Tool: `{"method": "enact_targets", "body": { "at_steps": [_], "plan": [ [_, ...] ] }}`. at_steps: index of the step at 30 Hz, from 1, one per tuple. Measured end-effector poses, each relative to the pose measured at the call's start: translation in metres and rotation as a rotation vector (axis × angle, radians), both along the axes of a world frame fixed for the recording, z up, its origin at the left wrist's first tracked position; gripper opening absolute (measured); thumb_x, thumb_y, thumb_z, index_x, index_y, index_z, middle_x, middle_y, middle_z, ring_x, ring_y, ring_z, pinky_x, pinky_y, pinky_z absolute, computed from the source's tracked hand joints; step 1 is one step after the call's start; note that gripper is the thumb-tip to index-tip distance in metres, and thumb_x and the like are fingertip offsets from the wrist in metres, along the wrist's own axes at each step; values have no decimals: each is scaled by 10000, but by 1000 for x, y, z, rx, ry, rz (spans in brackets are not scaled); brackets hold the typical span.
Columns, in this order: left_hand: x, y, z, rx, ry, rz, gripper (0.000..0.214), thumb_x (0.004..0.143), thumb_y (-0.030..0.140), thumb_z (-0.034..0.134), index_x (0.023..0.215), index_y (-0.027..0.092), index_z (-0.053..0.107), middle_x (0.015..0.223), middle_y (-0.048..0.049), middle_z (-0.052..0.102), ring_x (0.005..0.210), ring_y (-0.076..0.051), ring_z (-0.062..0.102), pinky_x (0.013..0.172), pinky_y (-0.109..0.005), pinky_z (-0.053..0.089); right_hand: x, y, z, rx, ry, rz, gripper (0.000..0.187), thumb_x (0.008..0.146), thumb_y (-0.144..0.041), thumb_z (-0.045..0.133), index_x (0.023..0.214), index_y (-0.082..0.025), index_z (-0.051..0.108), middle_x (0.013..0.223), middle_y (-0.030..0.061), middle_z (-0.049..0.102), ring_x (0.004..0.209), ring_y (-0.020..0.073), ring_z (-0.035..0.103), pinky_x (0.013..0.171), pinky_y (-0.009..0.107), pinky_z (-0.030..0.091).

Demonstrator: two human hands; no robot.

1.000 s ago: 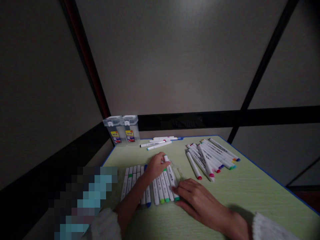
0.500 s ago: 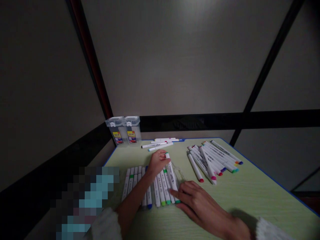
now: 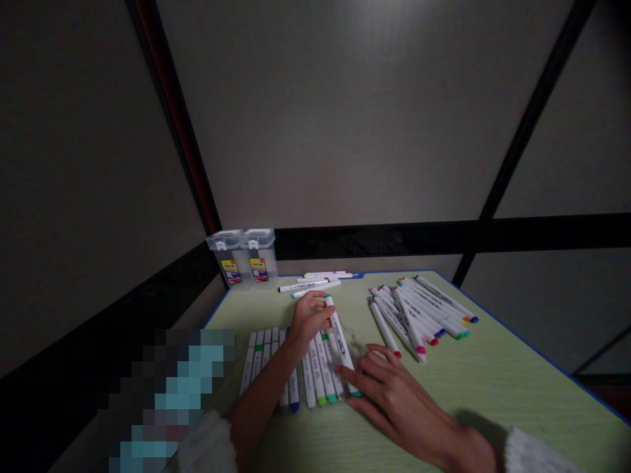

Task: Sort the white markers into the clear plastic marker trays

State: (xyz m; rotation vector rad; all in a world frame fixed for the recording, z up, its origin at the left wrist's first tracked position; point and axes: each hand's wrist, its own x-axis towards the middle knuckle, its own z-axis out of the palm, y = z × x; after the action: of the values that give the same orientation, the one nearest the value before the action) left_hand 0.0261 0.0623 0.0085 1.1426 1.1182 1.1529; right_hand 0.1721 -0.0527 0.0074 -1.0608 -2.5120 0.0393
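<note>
A white marker [image 3: 340, 343] with green ends lies between my two hands, slanting down to the right. My left hand [image 3: 311, 320] is closed on its far end, thumb and fingers pinching it. At the near end, my right hand [image 3: 394, 399] has its index finger and thumb around the green cap. Just left of this marker, a row of white markers [image 3: 309, 378] lies side by side on the table, with green, blue and grey ends. My left forearm crosses over the row and hides part of it.
A loose pile of white markers [image 3: 419, 315] with coloured ends lies on the right of the light green table [image 3: 493, 394]. Several more markers [image 3: 315, 284] lie near the back edge. Two clear lidded plastic boxes [image 3: 259, 259] stand at the back left, against the wall.
The green-ended marker has shifted slightly away from the row, its far end a little farther back and its near end a little to the right. Both hands moved slightly with it.
</note>
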Motion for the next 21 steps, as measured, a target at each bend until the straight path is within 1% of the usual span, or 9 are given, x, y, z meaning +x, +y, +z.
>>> {"method": "enact_targets", "body": {
  "at_steps": [2, 4, 8, 11, 13, 16, 18, 21],
  "plan": [
    [0, -1, 0, -3, -21, -21, 286, 595, 149, 656, 841, 157, 511, 653, 40, 540, 520, -117, 597, 452, -203, 458, 1, 0, 0, 22, -15, -18, 359, 867, -311, 455, 1222, -259, 447, 865, 23, 575, 856, 197, 516, 933, 459, 272],
    [1, -2, 2, -6, -40, -39, 299, 597, 153, 658, 853, 157, 504, 648, 41, 537, 521, -125, 602, 462, -218, 468, 1, 0, 1, 18, -34, -35, 313, 859, -305, 469, 1169, -264, 488, 864, 20, 574, 866, 202, 518, 958, 489, 226],
    [1, -7, 8, 46, -111, -99, 330, 631, 199, 652, 921, 150, 503, 707, 7, 586, 600, -142, 626, 580, -268, 500, 0, -1, 0, 25, -24, -67, 215, 855, -262, 471, 1058, -249, 543, 828, 13, 559, 836, 190, 523, 968, 500, 198],
    [1, -8, 11, 83, -153, -118, 358, 684, 202, 610, 1016, 137, 493, 832, -51, 628, 661, -139, 631, 650, -273, 496, 0, 1, -3, 74, 9, -125, 206, 847, -233, 479, 1041, -233, 548, 825, 19, 554, 832, 191, 524, 958, 500, 211],
    [1, -8, 10, 83, -148, -100, 382, 712, 191, 586, 1074, 132, 476, 904, -81, 632, 680, -131, 630, 665, -261, 489, 1, 2, -5, 96, 25, -177, 196, 845, -212, 471, 1020, -218, 559, 830, 32, 556, 836, 196, 526, 943, 496, 234],
    [-1, -5, 8, 62, -117, -77, 388, 750, 192, 550, 1122, 130, 456, 961, -104, 630, 689, -119, 633, 675, -241, 479, 4, 6, -7, 107, 34, -254, 181, 845, -207, 464, 985, -206, 578, 810, 41, 561, 808, 196, 536, 909, 481, 276],
    [-2, -4, 7, 51, -93, -80, 364, 768, 187, 528, 1121, 127, 458, 974, -110, 629, 693, -112, 634, 673, -225, 471, 7, 9, -9, 94, 19, -299, 169, 843, -212, 470, 960, -206, 591, 792, 38, 565, 789, 195, 544, 894, 471, 286],
    [-4, -3, 6, 53, -55, -91, 289, 773, 166, 513, 1058, 121, 495, 962, -110, 637, 687, -107, 632, 658, -211, 461, 9, 12, -10, 74, -12, -351, 158, 834, -207, 488, 942, -212, 604, 783, 31, 580, 780, 198, 556, 893, 468, 274]
  ]
}}
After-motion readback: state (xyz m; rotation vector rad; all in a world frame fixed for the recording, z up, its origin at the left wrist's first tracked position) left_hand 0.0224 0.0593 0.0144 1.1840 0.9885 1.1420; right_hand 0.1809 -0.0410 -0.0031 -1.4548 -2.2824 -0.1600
